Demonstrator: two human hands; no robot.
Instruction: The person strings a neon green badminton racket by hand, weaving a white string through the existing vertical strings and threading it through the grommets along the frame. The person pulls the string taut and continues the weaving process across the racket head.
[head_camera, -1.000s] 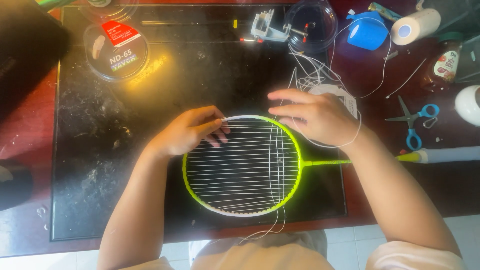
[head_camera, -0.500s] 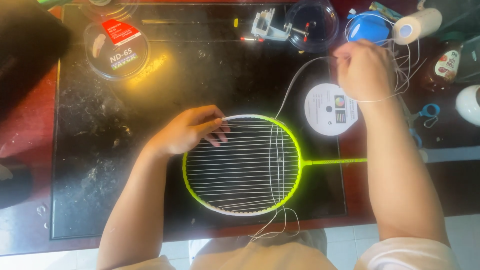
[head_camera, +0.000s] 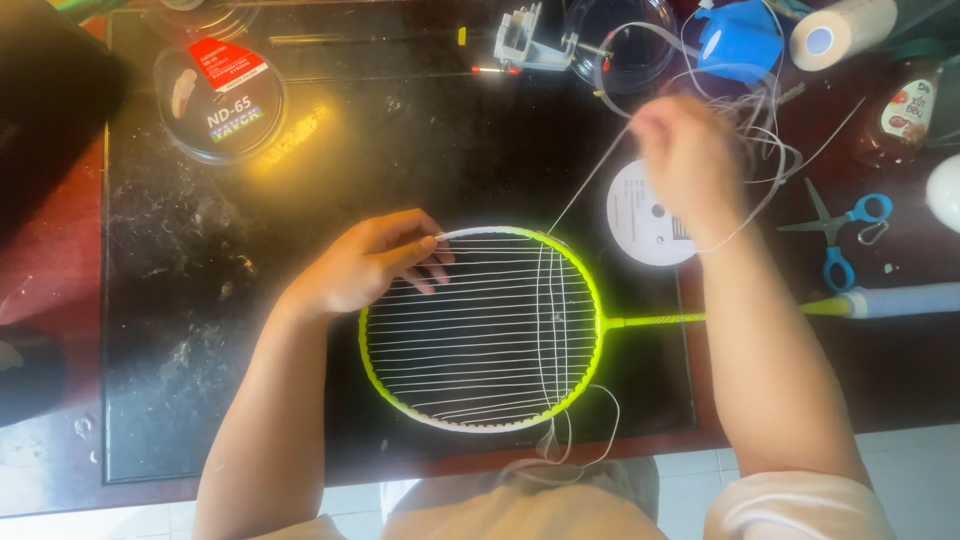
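Note:
A neon-yellow badminton racket (head_camera: 596, 300) lies flat on the black mat (head_camera: 300, 330), its head partly strung with white string (head_camera: 480, 330). My left hand (head_camera: 370, 262) rests on the upper left rim of the head, fingers laid across the strings. My right hand (head_camera: 685, 160) is raised up and to the right of the racket, pinching a white string (head_camera: 585, 185) that runs taut down to the top of the frame. Loose coils of string hang around that hand. The racket's shaft (head_camera: 700, 317) ends in a pale grip (head_camera: 900, 300) at the right.
A white string reel (head_camera: 640, 225) lies under my right wrist. Blue-handled scissors (head_camera: 840, 235) sit to the right. At the back stand a round clear lidded case (head_camera: 220, 100), a metal clamp tool (head_camera: 525, 45), a dark bowl (head_camera: 620, 40), a blue cup (head_camera: 740, 45) and a paper roll (head_camera: 840, 30).
My right hand left the racket's right rim and rose up to the right, drawing the string out taut. The left hand stayed on the frame.

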